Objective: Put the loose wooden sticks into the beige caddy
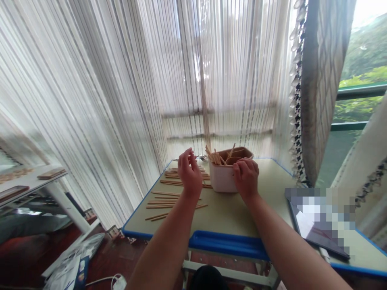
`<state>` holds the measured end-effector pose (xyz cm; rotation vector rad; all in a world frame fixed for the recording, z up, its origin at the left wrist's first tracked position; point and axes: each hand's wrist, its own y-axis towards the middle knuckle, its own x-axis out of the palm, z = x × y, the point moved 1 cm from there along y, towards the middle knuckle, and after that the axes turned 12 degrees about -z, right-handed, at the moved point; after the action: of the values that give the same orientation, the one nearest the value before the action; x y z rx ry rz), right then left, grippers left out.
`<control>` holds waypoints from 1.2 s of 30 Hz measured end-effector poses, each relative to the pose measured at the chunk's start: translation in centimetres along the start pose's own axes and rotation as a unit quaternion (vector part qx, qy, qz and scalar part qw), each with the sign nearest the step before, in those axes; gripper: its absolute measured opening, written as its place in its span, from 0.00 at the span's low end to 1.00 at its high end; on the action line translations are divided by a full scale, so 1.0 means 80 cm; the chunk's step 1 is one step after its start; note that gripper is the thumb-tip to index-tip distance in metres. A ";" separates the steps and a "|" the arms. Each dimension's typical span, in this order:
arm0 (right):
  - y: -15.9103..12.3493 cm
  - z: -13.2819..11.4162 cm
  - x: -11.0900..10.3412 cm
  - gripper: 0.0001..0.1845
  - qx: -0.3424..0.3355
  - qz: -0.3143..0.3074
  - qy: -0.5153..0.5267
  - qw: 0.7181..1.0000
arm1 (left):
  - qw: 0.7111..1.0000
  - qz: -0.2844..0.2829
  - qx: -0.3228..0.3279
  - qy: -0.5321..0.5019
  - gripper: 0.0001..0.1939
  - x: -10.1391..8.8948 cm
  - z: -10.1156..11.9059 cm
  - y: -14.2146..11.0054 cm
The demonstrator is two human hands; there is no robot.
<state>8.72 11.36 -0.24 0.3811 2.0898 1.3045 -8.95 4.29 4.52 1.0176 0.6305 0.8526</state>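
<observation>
While R hand (247,176) clamps 1 bin (223,179), L hand (190,177) nr 10+ sticks (171,183); L grip can't tell.

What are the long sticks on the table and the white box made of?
The long sticks look like plain wood or bamboo: brown, slim and dull. The white box is probably smooth plastic, going by its even outside and rounded corners, though I'm unsure.
</observation>
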 end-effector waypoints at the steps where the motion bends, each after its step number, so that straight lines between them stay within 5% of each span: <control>1: 0.000 0.000 0.000 0.09 0.000 0.002 -0.001 1.000 | 1.000 0.013 0.007 -0.013 0.12 -0.001 0.001 0.000; 5: 0.000 0.002 0.002 0.09 -0.001 0.003 -0.007 1.000 | 0.996 0.050 0.026 -0.071 0.13 -0.001 0.005 0.003; 14: -0.001 0.002 0.001 0.09 0.002 -0.002 -0.006 1.000 | 0.970 0.148 -0.089 -0.171 0.19 -0.002 -0.015 0.015; 19: -0.001 0.003 0.001 0.09 0.003 -0.001 0.001 1.000 | 0.978 0.084 -0.068 -0.179 0.22 0.008 -0.015 0.009; 29: 0.000 0.005 0.001 0.09 0.004 -0.002 -0.003 1.000 | 0.986 -0.051 0.094 -0.128 0.25 0.012 0.001 -0.011; 36: 0.001 0.002 -0.001 0.10 0.007 -0.005 -0.006 1.000 | 0.993 -0.043 0.063 -0.085 0.23 0.008 -0.001 -0.005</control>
<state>8.90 11.45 -0.20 0.3826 2.0894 1.2784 -8.54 4.77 4.08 1.1560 0.5830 0.6489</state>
